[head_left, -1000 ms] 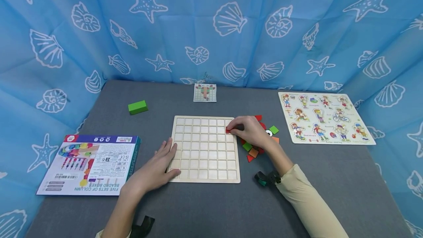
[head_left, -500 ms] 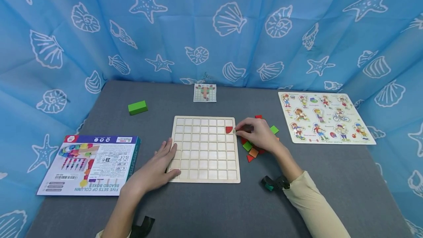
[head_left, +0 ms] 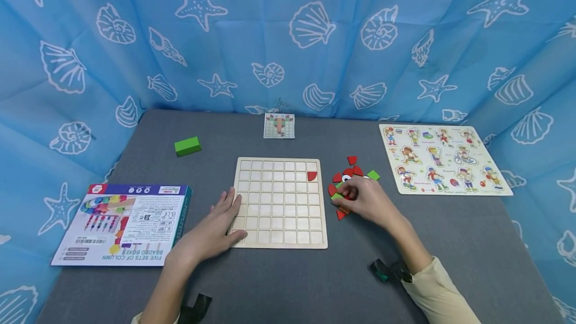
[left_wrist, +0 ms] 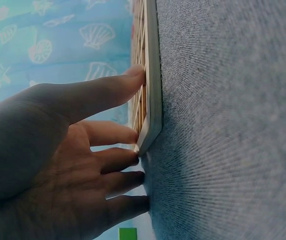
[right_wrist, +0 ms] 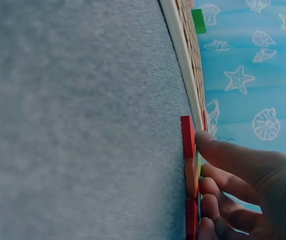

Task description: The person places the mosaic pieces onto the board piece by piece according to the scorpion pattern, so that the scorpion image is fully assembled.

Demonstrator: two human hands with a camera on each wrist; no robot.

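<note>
A wooden grid board [head_left: 278, 245] lies flat on the table, with one red quarter-round tile [head_left: 312, 176] in a cell near its upper right corner. My left hand [head_left: 210, 229] rests at the board's left edge, fingers straight, the thumb on its lower left corner; the left wrist view shows this thumb [left_wrist: 125, 85] against the rim. Right of the board lies a pile of small red, green, orange and white tiles. My right hand [head_left: 366, 201] is over this pile, thumb and forefinger pinching a green tile [head_left: 336, 196]. Its palm hides part of the pile.
A small pattern card [head_left: 279, 126] lies behind the board. A green block [head_left: 187, 146] is at the back left, and a beaded-boxes package [head_left: 119, 226] at the left. A picture puzzle board [head_left: 445, 160] lies at the back right, before a blue curtain [head_left: 288, 64].
My right hand has let go of the red quarter-round tile in its cell and moved right and down to the pile, onto a green tile. The left hand has stayed put.
</note>
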